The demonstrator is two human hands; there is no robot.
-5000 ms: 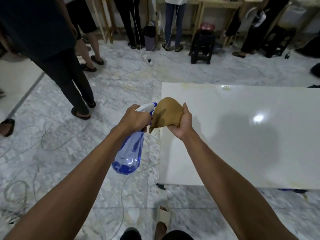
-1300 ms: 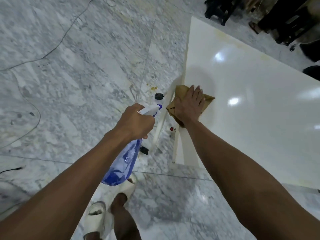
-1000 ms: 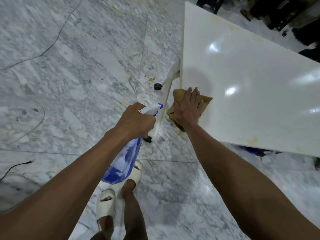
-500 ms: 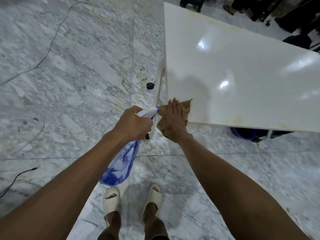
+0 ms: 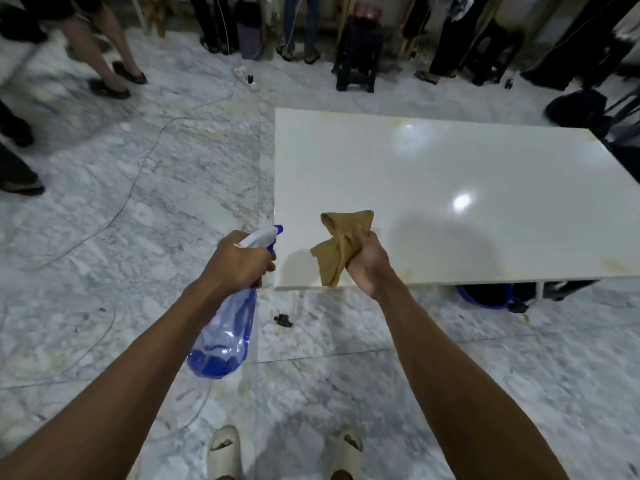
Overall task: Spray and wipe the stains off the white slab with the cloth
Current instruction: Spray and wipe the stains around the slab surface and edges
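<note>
Left hand (image 5: 239, 261) is wrapped around the neck of the blue spray bottle (image 5: 225, 334), finger at the trigger, nozzle aimed toward the near-left corner of the white slab (image 5: 433, 188); bottle hangs over the marble floor (image 5: 138, 220), just off the slab's left edge, with only a little liquid pooled at the bottom. Right hand (image 5: 365, 261) is closed on the brown cloth (image 5: 341, 245), bunched, held in the air above the slab's near edge, not touching the surface. The slab sits on a low desk frame. Yellowish stains show along the near edge right of my hand (image 5: 620, 266), plus fainter ones at the far edge (image 5: 332, 116) and the far-right corner. Step in hand, as I read it: respray, then wipe. To do it well: bring the nozzle over the slab so mist lands on the stain and not the floor, tip the bottle so the pickup reaches what liquid is left, flatten the cloth under the palm instead of a wad, wipe in overlapping strokes toward the edge, refold to a clean face when it loads up.
</note>
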